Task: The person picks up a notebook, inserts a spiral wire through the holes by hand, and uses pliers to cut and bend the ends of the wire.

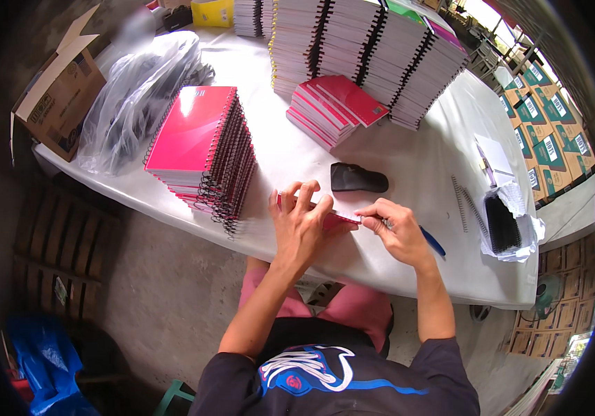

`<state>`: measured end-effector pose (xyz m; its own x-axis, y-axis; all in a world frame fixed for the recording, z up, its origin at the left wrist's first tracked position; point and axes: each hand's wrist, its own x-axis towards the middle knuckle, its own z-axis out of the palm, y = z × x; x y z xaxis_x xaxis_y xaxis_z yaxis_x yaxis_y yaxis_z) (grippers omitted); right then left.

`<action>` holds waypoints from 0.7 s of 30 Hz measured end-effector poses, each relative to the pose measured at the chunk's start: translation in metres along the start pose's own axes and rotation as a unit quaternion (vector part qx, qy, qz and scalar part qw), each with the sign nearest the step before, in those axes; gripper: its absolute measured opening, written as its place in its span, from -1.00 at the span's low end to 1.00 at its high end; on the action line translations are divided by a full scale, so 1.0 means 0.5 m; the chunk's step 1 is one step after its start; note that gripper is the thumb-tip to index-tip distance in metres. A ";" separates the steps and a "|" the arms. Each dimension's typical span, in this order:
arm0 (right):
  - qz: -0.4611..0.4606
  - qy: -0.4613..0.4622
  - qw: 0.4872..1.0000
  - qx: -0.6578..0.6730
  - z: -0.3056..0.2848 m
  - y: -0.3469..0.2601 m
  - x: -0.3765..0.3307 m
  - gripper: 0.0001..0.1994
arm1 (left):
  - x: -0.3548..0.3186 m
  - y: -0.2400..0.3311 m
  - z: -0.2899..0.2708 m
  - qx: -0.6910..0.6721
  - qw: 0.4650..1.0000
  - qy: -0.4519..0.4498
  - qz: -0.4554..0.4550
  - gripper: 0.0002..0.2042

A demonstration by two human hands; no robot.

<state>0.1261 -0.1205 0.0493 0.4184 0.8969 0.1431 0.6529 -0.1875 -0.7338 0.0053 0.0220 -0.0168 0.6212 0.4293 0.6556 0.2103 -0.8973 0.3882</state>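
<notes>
My left hand (pixel 300 220) is closed over a small red-covered notebook (pixel 336 221) near the table's front edge, fingers curled across it. My right hand (pixel 400 230) pinches thumb and forefinger together at the notebook's right end. Whatever sits between those fingertips is too small to make out. Just beyond both hands lies a black object shaped like a stapler or grip (pixel 358 178). A blue pen-like tool (pixel 432 242) rests beside my right hand. To the left stands a tall stack of red spiral notebooks (pixel 197 132), with black coils along their edges.
Red booklets without visible coils (pixel 325 111) are piled before tall rows of bound notebooks (pixel 353 41). Loose wire coils (pixel 462 204) and a wrapped bundle of black coils (pixel 503 222) lie right. Clear plastic bags (pixel 138 97) and an open carton (pixel 61 97) occupy the far left.
</notes>
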 end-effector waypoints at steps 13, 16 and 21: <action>-0.056 -0.026 0.998 0.010 -0.016 0.001 0.007 -0.72 | 0.003 0.003 0.006 -0.017 1.000 0.021 -0.013 -0.51; 0.024 -0.016 0.999 0.016 0.001 -0.007 -0.008 -0.89 | 0.004 0.005 0.003 -0.022 1.000 0.006 -0.017 -0.51; 0.045 -0.070 0.996 0.043 -0.037 -0.003 0.056 -0.83 | 0.002 -0.011 -0.007 -0.033 0.999 -0.007 -0.010 -0.50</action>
<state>0.1486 -0.1027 0.0667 0.3770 0.9261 -0.0145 0.5577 -0.2395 -0.7947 0.0023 0.0279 -0.0160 0.6281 0.4454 0.6380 0.1729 -0.8793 0.4437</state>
